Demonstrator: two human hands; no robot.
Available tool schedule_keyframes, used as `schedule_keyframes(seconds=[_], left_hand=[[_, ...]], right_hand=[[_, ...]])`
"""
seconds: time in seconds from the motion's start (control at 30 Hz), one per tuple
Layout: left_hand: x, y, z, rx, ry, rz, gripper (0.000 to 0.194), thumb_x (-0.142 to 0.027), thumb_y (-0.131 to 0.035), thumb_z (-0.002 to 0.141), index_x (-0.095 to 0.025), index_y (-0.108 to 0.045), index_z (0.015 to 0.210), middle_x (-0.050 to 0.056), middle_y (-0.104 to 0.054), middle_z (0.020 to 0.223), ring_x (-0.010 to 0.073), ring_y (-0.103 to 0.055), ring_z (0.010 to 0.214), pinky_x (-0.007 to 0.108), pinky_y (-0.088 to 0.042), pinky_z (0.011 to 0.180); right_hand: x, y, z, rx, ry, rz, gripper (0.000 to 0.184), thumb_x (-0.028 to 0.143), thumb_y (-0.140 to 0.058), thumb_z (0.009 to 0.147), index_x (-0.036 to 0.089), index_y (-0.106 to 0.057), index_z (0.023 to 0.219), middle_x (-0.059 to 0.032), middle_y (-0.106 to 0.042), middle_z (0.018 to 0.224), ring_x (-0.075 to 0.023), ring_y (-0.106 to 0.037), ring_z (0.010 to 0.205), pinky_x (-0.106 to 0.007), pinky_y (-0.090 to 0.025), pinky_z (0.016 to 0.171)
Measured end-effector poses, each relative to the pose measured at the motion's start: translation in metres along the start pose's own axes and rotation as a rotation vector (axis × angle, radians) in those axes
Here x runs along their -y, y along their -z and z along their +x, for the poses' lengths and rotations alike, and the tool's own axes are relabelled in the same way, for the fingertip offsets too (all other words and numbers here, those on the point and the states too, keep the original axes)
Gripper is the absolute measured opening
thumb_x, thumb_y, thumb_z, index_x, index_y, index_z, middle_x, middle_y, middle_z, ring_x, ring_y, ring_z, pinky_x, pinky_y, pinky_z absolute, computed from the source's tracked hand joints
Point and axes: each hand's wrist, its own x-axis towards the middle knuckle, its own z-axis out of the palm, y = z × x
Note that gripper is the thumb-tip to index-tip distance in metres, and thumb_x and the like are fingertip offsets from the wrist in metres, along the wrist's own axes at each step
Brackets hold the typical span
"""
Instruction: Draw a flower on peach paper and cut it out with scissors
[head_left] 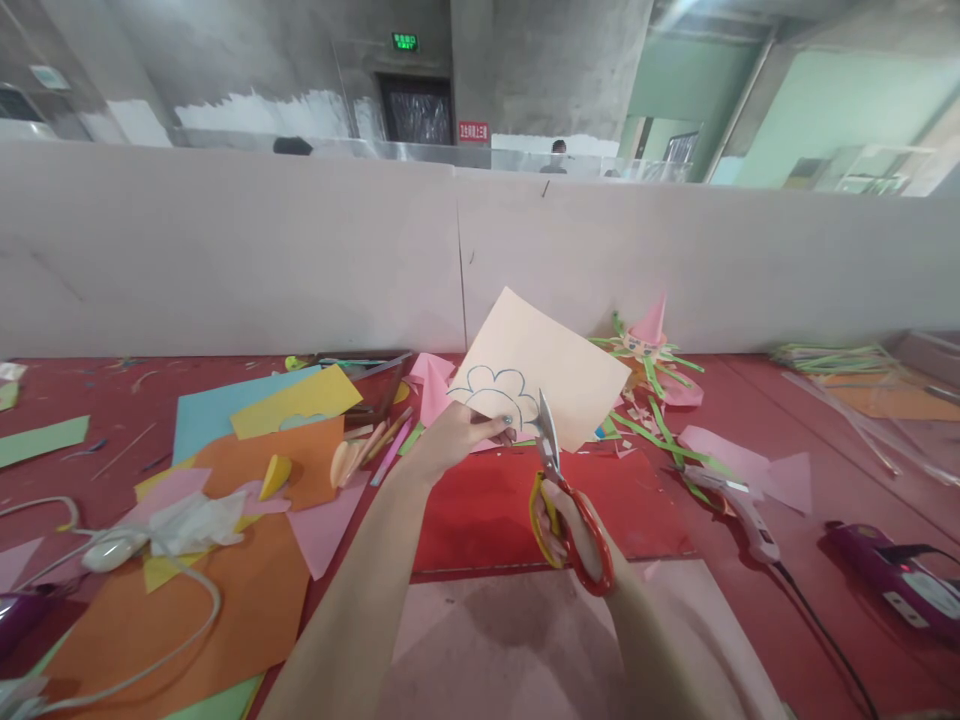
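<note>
L hand [491, 428]: grip closed on the lower L edge of the cream paper [559, 365], pinching it w/ thumb on the near side & fingertips curled at the edge. Paper's held up off the counter [757, 410], tilted, one corner pointing up. Blue outline [495, 380] on it: scalloped petals around a curved line, just above L thumb.

R hand [559, 525]: grip closed around the scissors [555, 465], fingers thru the handle loops, yellow loop on L side, red on R. Blades point up at the paper's lower edge, beside the outermost petal on the R & near L fingertips. Can't tell exactly how wide the blades stand, or if they're touching the line.

Under the hands: red sheet [480, 515] on the counter, w/ pale pink board [465, 650] nearer the person. L side: orange sheet [247, 620], blue sheet [199, 420], yellow strip [300, 395], crumpled white tissue [199, 525], white cable [217, 600], pens [394, 450] lying beside the papers. R side: craft figure [645, 345] w/ pink cone on top & green strips spread around it, pink scraps [787, 480], glue gun [754, 525] w/ black cord, purple device [900, 580] further R. Bundle of thin green strips [836, 358] near the back R. Pale partition [337, 250] stands along the far edge.
</note>
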Motion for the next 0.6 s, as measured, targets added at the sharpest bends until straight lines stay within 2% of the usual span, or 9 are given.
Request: schedule_keyframes(seconds=[0.13,0.27,0.37,0.6], left_hand=[[-0.001,-0.001,-0.001,0.034,0.01,0.012,0.023,-0.032,-0.062,0.072,-0.014,-0.062,0.086,0.004,-0.066,0.074,0.0141,-0.06,0.068,0.03,-0.048,0.073],[-0.002,-0.003,-0.002,0.09,0.035,0.048,0.024,-0.034,-0.061,0.072,-0.015,-0.062,0.086,0.003,-0.065,0.072,0.0159,-0.061,0.072,0.03,-0.048,0.073],[-0.005,-0.004,-0.003,0.097,0.037,0.079,0.024,-0.036,-0.06,0.073,-0.016,-0.061,0.087,0.003,-0.065,0.073,0.0165,-0.061,0.073,0.03,-0.048,0.073],[-0.011,-0.004,-0.006,0.096,0.026,0.156,0.02,-0.036,-0.058,0.073,-0.016,-0.06,0.076,0.002,-0.065,0.072,0.0151,-0.06,0.069,0.029,-0.047,0.071]], right_hand=[[0.0,0.003,0.001,0.106,-0.042,0.117,0.046,0.059,-0.04,0.08,0.017,-0.044,0.06,0.0073,-0.034,0.041,-0.0036,-0.028,0.029,-0.018,-0.026,0.031],[-0.002,0.006,0.001,0.096,-0.061,0.149,0.046,0.058,-0.041,0.08,0.017,-0.045,0.06,0.0073,-0.034,0.039,-0.0038,-0.028,0.029,-0.018,-0.026,0.031],[-0.005,0.007,0.002,0.096,-0.05,0.123,0.047,0.058,-0.04,0.081,0.017,-0.046,0.059,0.0073,-0.034,0.036,-0.0041,-0.028,0.028,-0.018,-0.025,0.031],[-0.004,0.004,0.002,0.065,0.016,0.075,0.043,0.054,-0.04,0.083,0.018,-0.042,0.061,0.0077,-0.035,0.037,-0.0046,-0.028,0.028,-0.018,-0.028,0.031]])
